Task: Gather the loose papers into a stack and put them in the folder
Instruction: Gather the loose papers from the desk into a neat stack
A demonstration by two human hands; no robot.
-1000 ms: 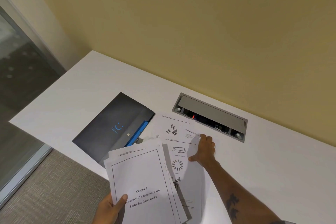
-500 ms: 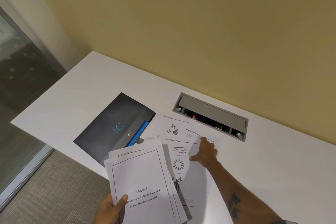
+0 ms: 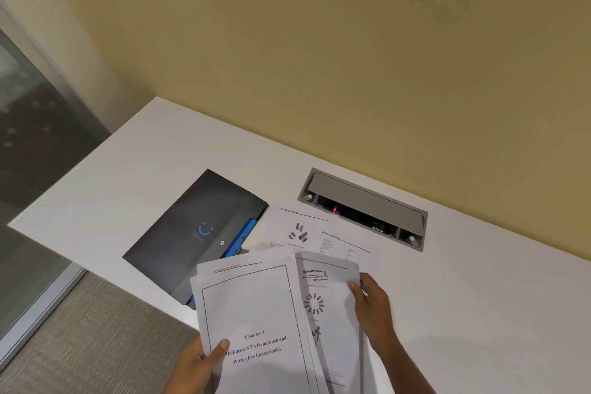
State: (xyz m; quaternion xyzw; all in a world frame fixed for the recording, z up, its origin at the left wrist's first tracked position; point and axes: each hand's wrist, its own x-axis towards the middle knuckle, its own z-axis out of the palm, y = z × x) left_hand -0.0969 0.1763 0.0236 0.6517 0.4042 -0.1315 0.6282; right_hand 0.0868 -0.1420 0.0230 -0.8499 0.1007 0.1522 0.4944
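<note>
My left hand [image 3: 196,365] grips a stack of papers [image 3: 256,317] by its lower left corner, its top sheet reading "Chapter 3". My right hand [image 3: 371,304] pinches the right edge of a sheet with diagrams [image 3: 323,301], lifted off the table next to the stack. Two more loose sheets lie flat on the white table [image 3: 153,157]: one with small dark shapes [image 3: 297,230] and one with a small table of text [image 3: 342,245]. The dark grey folder [image 3: 195,233], with a blue logo and blue inner edge, lies shut to the left of them.
A grey cable box [image 3: 364,206] is set into the table behind the papers, close to the yellow wall. The table's left edge drops to grey carpet [image 3: 80,329]. A glass partition [image 3: 28,125] stands on the left.
My right hand has pulled back from the far sheets toward me and taken hold of the diagram sheet, lifting its right edge. The left hand's stack has stayed in place.
</note>
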